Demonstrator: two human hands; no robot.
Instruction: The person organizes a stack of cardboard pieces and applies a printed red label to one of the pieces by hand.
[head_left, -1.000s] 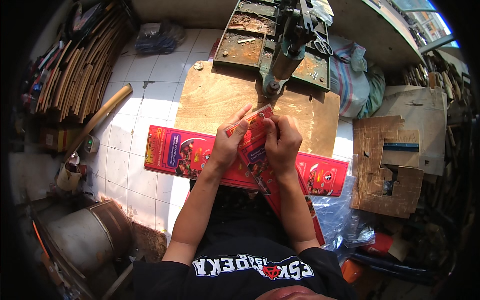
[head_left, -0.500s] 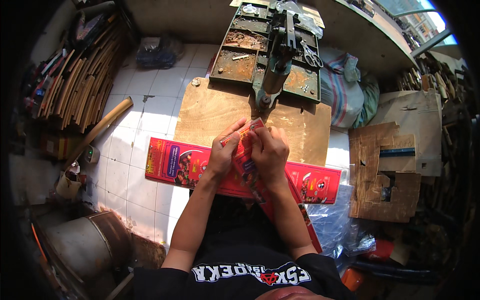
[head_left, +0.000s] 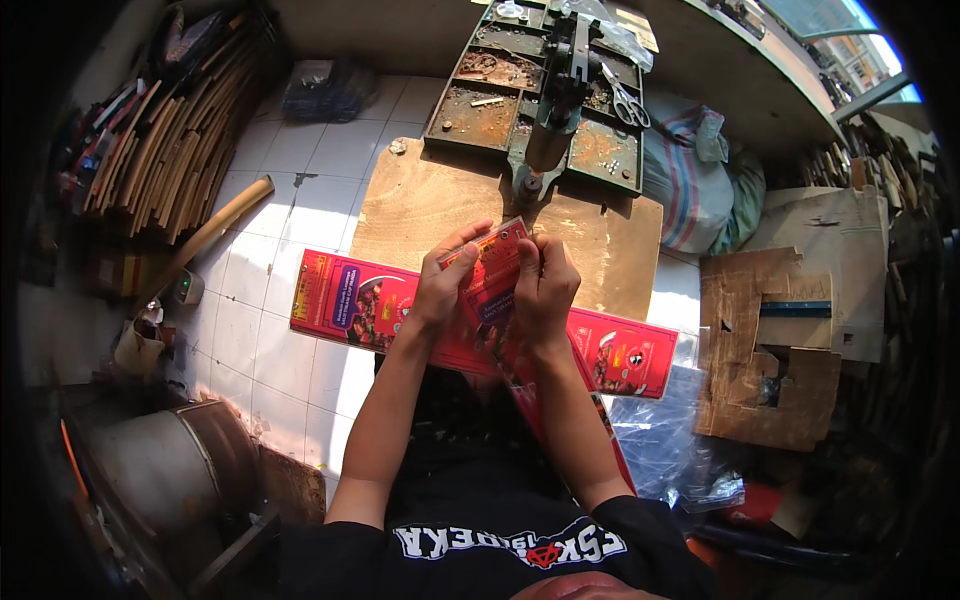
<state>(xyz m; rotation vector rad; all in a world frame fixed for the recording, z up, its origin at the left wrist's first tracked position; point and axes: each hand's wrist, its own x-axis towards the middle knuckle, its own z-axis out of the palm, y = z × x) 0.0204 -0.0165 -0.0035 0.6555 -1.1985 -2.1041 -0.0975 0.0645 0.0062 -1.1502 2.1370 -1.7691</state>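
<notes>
A long red printed strip [head_left: 492, 250], with a metal eyelet in its top corner, hangs slanting between my hands. Fingers of my left hand [head_left: 445, 288] are closed on its left edge, the thumb over its face. My right hand [head_left: 545, 295] grips the right edge near the top, thumb pointing up. Its lower part runs down past my right forearm. Beneath my hands, another red printed strip [head_left: 640, 356] lies crosswise over my lap; its middle is hidden. Just beyond the held end stands a hand press [head_left: 547, 150] on a wooden board [head_left: 415, 205].
Compartment trays [head_left: 478, 140] with small parts flank the press; scissors [head_left: 625, 105] lie on the right one. A striped sack [head_left: 680, 190] and cut cardboard [head_left: 735, 350] are at the right. Clear plastic sheeting [head_left: 650, 430] lies near my right arm. Cardboard sheets [head_left: 165, 150] lean at the far left.
The held strip has turned so that more of its face and its eyelet show. My right hand has shifted its grip, with its thumb now upright. The view has moved slightly.
</notes>
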